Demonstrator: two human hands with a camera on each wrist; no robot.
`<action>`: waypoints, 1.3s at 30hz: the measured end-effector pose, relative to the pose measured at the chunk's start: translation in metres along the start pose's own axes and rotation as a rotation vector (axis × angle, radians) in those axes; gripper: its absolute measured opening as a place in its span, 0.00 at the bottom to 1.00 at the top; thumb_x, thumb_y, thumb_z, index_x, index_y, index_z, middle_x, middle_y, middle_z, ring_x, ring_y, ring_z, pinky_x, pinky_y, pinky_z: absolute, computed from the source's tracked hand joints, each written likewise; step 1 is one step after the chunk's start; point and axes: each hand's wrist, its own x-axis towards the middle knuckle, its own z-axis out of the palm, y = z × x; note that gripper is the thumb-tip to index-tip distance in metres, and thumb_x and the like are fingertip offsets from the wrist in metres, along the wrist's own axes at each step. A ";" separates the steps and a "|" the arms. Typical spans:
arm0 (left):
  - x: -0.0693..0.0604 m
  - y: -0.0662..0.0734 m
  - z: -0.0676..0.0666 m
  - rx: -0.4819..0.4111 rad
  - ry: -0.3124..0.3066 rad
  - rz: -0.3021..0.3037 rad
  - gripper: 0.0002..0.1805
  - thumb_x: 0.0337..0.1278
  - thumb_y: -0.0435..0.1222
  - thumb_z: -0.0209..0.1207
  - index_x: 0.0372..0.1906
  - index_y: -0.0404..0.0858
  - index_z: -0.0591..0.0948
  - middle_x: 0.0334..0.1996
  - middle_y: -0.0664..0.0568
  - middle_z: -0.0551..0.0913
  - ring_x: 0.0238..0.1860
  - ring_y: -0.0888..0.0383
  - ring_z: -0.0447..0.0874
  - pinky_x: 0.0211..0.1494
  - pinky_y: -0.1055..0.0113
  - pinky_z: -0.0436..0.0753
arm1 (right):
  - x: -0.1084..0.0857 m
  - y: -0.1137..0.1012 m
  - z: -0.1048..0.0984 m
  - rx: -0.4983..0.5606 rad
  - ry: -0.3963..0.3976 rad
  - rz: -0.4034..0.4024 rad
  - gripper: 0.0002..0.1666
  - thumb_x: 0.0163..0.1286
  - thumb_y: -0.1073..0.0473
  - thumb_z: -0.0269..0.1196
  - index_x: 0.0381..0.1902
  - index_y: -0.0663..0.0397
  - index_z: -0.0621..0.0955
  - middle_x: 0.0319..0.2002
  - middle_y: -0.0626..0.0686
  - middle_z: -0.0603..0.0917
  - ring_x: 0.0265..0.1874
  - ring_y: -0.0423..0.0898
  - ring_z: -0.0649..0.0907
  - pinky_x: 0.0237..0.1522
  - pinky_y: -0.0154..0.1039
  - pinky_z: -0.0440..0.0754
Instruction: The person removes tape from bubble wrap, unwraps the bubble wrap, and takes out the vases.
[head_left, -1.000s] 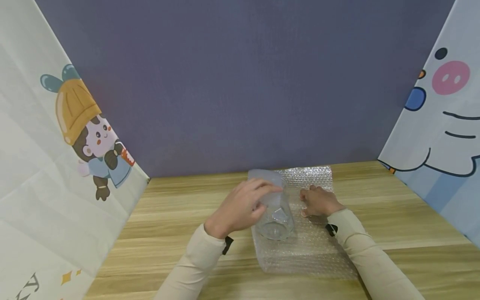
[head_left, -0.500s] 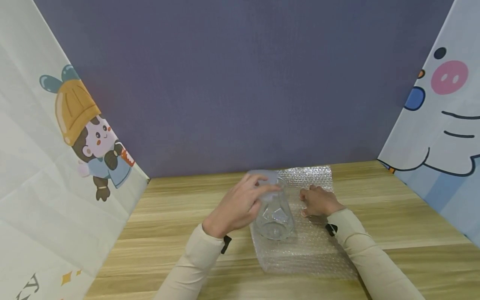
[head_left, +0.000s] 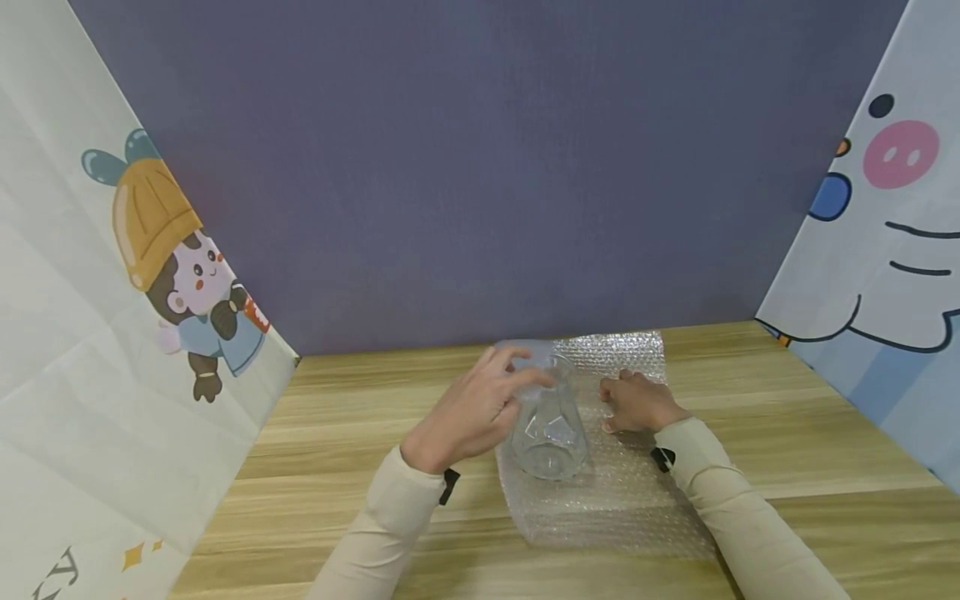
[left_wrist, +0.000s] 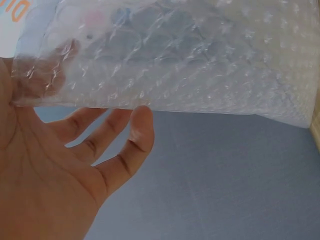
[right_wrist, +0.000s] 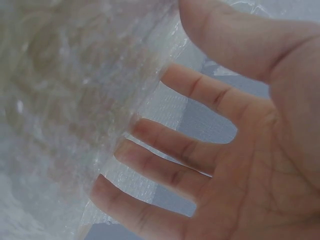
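Note:
A sheet of clear bubble wrap (head_left: 600, 500) lies on the wooden table, its left side raised. On it is a clear glass vessel (head_left: 551, 450), wide at the near end and narrower at the far end; whether it stands or lies I cannot tell. My left hand (head_left: 472, 412) pinches the raised edge of the wrap beside the vessel. In the left wrist view, part of that hand shows blurred through the wrap (left_wrist: 190, 65). To the right of the vessel, my right hand (head_left: 636, 402) touches the wrap with its fingertips (right_wrist: 107, 190), fingers spread and nearly straight.
The wooden table (head_left: 337, 450) meets a dark grey-blue panel (head_left: 480, 167) behind the wrap. Light side panels with cartoon prints stand at left (head_left: 90, 400) and right (head_left: 915, 275).
My left hand has shifted slightly left with the raised wrap edge. More of the glass vessel shows beside the fingers. My right hand has stayed in place.

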 end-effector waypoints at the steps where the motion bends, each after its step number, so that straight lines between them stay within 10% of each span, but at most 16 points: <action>1: 0.000 0.000 0.000 -0.004 -0.002 -0.004 0.31 0.54 0.27 0.46 0.59 0.56 0.83 0.67 0.52 0.74 0.65 0.55 0.74 0.58 0.59 0.83 | 0.000 0.000 0.000 0.000 0.000 0.000 0.26 0.55 0.47 0.78 0.48 0.48 0.81 0.40 0.55 0.79 0.39 0.55 0.80 0.34 0.57 0.83; 24: -0.003 -0.007 -0.007 -0.075 -0.055 -0.161 0.21 0.55 0.56 0.63 0.49 0.51 0.75 0.57 0.56 0.75 0.43 0.58 0.79 0.45 0.63 0.82 | 0.001 0.001 0.000 0.000 -0.004 -0.002 0.26 0.55 0.46 0.78 0.48 0.49 0.81 0.41 0.55 0.79 0.39 0.55 0.80 0.34 0.57 0.83; 39: 0.006 -0.017 -0.008 -0.139 -0.026 -0.198 0.20 0.77 0.57 0.42 0.43 0.49 0.77 0.53 0.53 0.78 0.42 0.57 0.77 0.46 0.61 0.80 | 0.015 0.015 -0.001 -0.008 -0.017 -0.017 0.25 0.55 0.46 0.78 0.47 0.47 0.81 0.39 0.55 0.79 0.40 0.55 0.80 0.35 0.60 0.83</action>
